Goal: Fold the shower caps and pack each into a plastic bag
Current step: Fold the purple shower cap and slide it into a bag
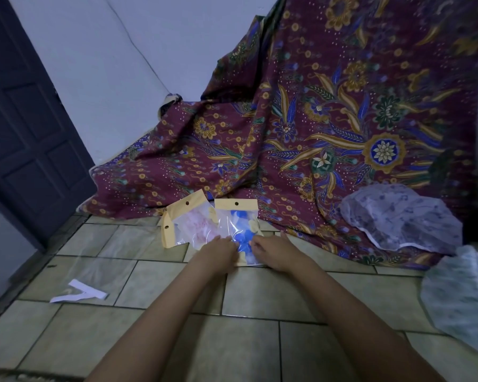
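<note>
Blue-cap bag (240, 226) is being pinched at its near edge by left hand (219, 251) and right hand (274, 252); pink-cap bag (194, 226) is being overlapped leftward, tiled floor (255, 295) nearer

Tiled floor (260, 290) under bags (239, 217), cap (458, 293), cloth (287, 139)

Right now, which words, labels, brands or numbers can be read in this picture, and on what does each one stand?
No readable text anywhere.
Blue-cap bag, pink-cap bag: yellow headers show only punched holes.
White paper strips: blank as far as visible.
Patterned cloth: flowers only.
</note>
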`<move>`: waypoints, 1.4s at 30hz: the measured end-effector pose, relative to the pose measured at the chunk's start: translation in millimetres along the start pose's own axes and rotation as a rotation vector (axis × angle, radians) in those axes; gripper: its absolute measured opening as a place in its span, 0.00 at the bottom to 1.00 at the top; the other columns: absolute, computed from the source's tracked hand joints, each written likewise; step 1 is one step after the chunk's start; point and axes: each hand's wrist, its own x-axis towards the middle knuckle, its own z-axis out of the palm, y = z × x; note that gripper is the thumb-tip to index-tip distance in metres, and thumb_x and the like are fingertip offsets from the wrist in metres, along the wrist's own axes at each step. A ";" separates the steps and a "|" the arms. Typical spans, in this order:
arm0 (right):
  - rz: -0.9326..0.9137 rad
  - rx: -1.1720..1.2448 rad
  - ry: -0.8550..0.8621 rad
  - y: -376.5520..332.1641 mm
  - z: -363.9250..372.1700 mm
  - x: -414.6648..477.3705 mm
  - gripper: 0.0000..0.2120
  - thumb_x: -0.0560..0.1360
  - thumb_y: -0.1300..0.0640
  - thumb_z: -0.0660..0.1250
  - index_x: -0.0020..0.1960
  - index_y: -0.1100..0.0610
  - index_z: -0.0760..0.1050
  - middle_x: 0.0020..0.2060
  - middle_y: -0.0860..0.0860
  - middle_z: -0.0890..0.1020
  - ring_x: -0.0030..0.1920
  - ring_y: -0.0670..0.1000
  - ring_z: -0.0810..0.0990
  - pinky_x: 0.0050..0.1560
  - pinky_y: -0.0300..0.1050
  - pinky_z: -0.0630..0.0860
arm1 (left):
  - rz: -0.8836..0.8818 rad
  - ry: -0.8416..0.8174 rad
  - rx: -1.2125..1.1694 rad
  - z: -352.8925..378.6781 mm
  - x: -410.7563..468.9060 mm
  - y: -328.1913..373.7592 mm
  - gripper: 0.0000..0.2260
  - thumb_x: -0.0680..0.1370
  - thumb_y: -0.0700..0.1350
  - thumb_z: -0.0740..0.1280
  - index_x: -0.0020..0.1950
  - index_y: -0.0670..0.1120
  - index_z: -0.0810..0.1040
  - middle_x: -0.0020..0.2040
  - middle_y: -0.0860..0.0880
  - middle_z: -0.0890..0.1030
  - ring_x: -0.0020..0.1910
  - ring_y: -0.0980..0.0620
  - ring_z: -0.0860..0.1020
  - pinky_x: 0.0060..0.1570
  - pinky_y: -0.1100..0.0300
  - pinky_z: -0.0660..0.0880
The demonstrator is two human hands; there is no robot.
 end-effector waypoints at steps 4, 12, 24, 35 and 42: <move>0.050 -0.099 0.022 -11.5 -0.4 -0.2 0.07 0.75 0.61 0.56 0.48 0.50 0.66 0.50 0.53 0.80 0.57 0.55 0.75 0.71 0.56 0.48 | -0.055 -0.072 -0.014 -11.7 6.7 4.1 0.14 0.81 0.40 0.54 0.65 0.40 0.70 0.64 0.41 0.73 0.63 0.44 0.70 0.59 0.55 0.62; 0.126 -0.125 0.028 -22.3 11.7 -10.5 0.19 0.79 0.59 0.53 0.69 0.49 0.64 0.62 0.51 0.75 0.66 0.51 0.70 0.72 0.61 0.40 | -0.049 -0.163 0.018 -22.9 21.2 31.9 0.17 0.81 0.48 0.55 0.68 0.44 0.69 0.67 0.45 0.73 0.68 0.47 0.68 0.71 0.55 0.52; 0.610 -0.133 0.983 33.0 -34.5 -61.0 0.21 0.65 0.66 0.70 0.58 0.58 0.76 0.69 0.67 0.64 0.68 0.71 0.62 0.66 0.70 0.53 | -0.031 -0.112 0.080 -10.1 26.1 42.9 0.16 0.80 0.49 0.56 0.65 0.45 0.72 0.64 0.45 0.74 0.66 0.44 0.69 0.71 0.45 0.54; 0.891 -0.098 0.666 75.8 -64.6 -80.7 0.20 0.76 0.68 0.59 0.67 0.62 0.65 0.67 0.65 0.64 0.61 0.66 0.70 0.57 0.57 0.68 | -0.181 0.111 -0.075 10.2 2.6 13.6 0.18 0.81 0.50 0.50 0.64 0.45 0.72 0.70 0.45 0.67 0.70 0.48 0.61 0.70 0.39 0.46; 0.529 -0.026 0.880 53.0 -49.8 -83.6 0.14 0.73 0.72 0.60 0.57 0.69 0.75 0.51 0.67 0.74 0.50 0.65 0.75 0.48 0.52 0.70 | -0.294 0.186 -0.112 23.6 -9.9 -7.7 0.17 0.80 0.49 0.52 0.64 0.47 0.73 0.73 0.50 0.63 0.71 0.49 0.59 0.72 0.40 0.42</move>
